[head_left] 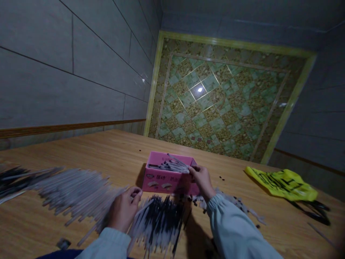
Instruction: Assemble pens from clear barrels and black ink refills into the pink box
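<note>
A pink box (168,182) with printed lettering stands on the wooden table, holding many thin pale sticks (174,165). My right hand (201,180) is at the box's right end, fingers pinched by the ends of the sticks; what they grip is too small to name. My left hand (125,208) is closed, thumb against the fingertips, left of a pile of dark-tipped sticks (161,219) in front of the box. Whether it holds anything is not clear. A wide spread of translucent sticks (78,194) lies left of my left hand.
Small black bits and clear pieces (239,205) are scattered right of the box. A yellow bag (285,183) with black print lies at the right. Black items (16,176) lie at the far left, and a small dark square (63,244) near the front edge.
</note>
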`<state>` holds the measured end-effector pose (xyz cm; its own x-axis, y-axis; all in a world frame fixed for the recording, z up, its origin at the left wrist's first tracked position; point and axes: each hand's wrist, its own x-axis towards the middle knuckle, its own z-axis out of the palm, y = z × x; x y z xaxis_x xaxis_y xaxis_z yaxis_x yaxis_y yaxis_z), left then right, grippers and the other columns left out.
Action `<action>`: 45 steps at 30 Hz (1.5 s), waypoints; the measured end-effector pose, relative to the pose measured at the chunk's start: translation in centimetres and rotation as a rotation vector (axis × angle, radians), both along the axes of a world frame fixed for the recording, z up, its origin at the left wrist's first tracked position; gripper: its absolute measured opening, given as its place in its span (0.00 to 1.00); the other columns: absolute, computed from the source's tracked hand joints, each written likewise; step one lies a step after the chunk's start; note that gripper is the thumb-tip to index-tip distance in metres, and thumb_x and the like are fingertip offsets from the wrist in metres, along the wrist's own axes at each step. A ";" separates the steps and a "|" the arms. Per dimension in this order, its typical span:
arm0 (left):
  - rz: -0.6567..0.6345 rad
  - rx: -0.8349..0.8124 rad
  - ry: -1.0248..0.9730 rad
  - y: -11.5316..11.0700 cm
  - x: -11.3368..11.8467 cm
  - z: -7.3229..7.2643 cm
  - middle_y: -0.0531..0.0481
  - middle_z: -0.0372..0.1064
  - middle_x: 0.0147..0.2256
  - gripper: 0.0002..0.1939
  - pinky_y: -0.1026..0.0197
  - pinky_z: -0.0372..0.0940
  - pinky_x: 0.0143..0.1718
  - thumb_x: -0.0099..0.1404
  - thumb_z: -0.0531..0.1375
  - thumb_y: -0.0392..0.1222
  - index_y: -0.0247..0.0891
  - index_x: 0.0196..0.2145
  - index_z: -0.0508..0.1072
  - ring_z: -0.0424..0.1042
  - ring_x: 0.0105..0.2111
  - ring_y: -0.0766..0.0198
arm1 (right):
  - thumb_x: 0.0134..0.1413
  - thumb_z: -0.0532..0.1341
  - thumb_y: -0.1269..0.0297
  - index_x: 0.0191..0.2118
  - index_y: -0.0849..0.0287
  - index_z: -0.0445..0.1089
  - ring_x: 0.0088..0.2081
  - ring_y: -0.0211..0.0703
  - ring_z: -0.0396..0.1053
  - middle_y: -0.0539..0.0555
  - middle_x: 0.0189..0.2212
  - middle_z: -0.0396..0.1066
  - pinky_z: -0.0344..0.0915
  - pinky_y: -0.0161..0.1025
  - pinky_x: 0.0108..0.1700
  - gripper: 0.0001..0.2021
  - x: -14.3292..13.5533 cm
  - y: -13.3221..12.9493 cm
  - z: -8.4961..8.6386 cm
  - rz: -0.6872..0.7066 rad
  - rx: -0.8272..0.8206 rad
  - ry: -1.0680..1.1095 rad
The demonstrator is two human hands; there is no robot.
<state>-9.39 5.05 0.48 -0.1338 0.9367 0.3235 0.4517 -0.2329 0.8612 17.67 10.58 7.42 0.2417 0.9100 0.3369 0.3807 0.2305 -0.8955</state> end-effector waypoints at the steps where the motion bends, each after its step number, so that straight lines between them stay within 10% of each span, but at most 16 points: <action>1: 0.005 0.007 0.081 0.0 -0.3 0.1 0.47 0.74 0.29 0.10 0.57 0.62 0.37 0.58 0.54 0.47 0.42 0.29 0.72 0.72 0.34 0.56 | 0.54 0.60 0.60 0.29 0.65 0.69 0.21 0.34 0.65 0.48 0.22 0.67 0.64 0.32 0.23 0.11 0.5 0.9 0.1 -0.015 -0.009 -0.018; 10: -0.028 -0.034 0.611 -0.9 0.0 -0.9 0.42 0.75 0.30 0.05 0.53 0.60 0.33 0.50 0.61 0.41 0.41 0.27 0.76 0.72 0.35 0.48 | 0.52 0.54 0.60 0.49 0.67 0.64 0.30 0.45 0.72 0.60 0.36 0.74 0.64 0.34 0.21 0.21 1.1 -3.3 -1.8 -0.042 0.031 -0.125; 22: 0.025 0.162 0.717 -0.5 0.8 -0.6 0.41 0.69 0.40 0.15 0.57 0.62 0.39 0.65 0.43 0.38 0.37 0.40 0.68 0.69 0.40 0.56 | 0.36 0.62 0.69 0.22 0.60 0.75 0.28 0.49 0.71 0.57 0.23 0.75 0.58 0.38 0.29 0.04 3.5 -13.7 -4.2 -0.032 -0.247 -0.764; 34: -0.050 0.362 0.525 -0.7 1.6 -1.9 0.47 0.73 0.36 0.10 0.60 0.61 0.30 0.66 0.46 0.41 0.41 0.43 0.61 0.73 0.33 0.58 | 0.32 0.65 0.67 0.24 0.54 0.76 0.25 0.44 0.71 0.53 0.22 0.76 0.49 0.33 0.22 0.06 4.4 -14.9 -4.1 0.008 -0.462 -1.049; 45: -0.119 0.380 0.446 -1.6 2.8 -1.1 0.44 0.73 0.38 0.10 0.59 0.61 0.32 0.65 0.47 0.40 0.40 0.42 0.63 0.73 0.35 0.56 | 0.38 0.66 0.65 0.28 0.56 0.74 0.29 0.41 0.71 0.51 0.25 0.76 0.53 0.31 0.26 0.05 3.2 -15.0 -7.0 -0.017 -0.303 -0.992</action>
<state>-6.58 3.40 -0.59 0.1903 0.7447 0.6397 0.7024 -0.5585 0.4412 20.86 -4.42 0.45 -0.0060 0.9888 0.1491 0.9797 0.0357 -0.1975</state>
